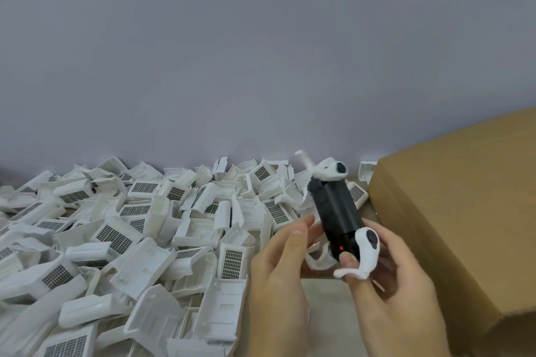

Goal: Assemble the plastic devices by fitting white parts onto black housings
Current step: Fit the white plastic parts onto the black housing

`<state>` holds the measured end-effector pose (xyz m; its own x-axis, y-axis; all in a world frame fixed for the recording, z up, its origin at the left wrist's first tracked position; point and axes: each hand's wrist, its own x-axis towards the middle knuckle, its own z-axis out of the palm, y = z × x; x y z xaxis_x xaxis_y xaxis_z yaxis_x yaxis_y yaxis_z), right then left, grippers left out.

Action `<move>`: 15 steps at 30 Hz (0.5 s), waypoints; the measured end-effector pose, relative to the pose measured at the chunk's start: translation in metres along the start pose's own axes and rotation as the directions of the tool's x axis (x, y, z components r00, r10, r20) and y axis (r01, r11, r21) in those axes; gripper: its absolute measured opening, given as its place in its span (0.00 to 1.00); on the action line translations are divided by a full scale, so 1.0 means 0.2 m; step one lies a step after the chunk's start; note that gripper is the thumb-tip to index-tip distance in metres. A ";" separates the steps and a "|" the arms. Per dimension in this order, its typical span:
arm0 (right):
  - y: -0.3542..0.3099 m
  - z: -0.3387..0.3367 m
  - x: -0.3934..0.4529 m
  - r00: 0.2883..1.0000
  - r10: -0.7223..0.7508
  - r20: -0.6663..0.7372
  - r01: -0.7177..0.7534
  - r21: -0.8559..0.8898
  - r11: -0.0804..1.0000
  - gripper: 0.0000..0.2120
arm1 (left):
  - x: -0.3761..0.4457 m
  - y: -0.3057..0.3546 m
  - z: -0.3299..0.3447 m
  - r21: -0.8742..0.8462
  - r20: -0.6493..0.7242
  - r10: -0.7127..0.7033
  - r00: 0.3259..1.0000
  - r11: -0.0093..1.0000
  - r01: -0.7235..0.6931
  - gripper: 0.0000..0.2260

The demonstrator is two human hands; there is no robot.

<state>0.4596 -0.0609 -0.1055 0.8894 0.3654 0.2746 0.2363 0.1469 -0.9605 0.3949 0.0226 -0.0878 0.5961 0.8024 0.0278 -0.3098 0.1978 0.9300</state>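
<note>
The right hand [388, 278] grips the near end of a black housing [336, 211], thumb pressed on its top beside a small red mark and the other fingers curled beneath, mostly hidden by the housing. A white part [366, 252] with a dark round spot sits on that near end, its thin tail curling out over the thumb. The left hand [282, 275] stands edge-on just left of the housing, fingers nearly straight and close together, their tips touching or almost touching its side; which, I cannot tell. The housing is held above the table [327, 288], tilted away from the person, and its far end carries a second white part [330, 171], blurred, with thin prongs sticking up and left. Left of the hands a heap of white shells [121, 240], many with dark grilles, covers the table and runs out of view at the left and bottom edges. To the right stands a cardboard box [452, 226], cut off by the right edge. Behind everything is a plain grey wall [261, 52].
</note>
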 end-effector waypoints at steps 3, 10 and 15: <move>0.01 0.00 -0.01 0.971 -0.237 0.005 0.235 -0.144 0.961 0.24 | 0.00 -0.01 0.00 0.006 -0.064 0.013 0.998 1.000 -0.012 0.09; -0.05 0.02 -0.03 0.773 -0.589 0.236 0.633 -0.351 0.690 0.23 | 0.00 0.00 0.01 -0.169 -0.169 -0.073 0.983 0.985 0.044 0.25; -0.02 0.01 -0.03 0.861 -0.488 0.146 0.508 -0.310 0.803 0.22 | 0.01 0.04 -0.03 -0.356 -0.231 -0.021 0.973 0.932 -0.064 0.20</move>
<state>0.4529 -0.0623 -0.1022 0.5932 0.3769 0.7114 0.7631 0.0183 -0.6460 0.3893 0.0286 -0.0826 0.4154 0.9063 -0.0773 -0.5910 0.3336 0.7344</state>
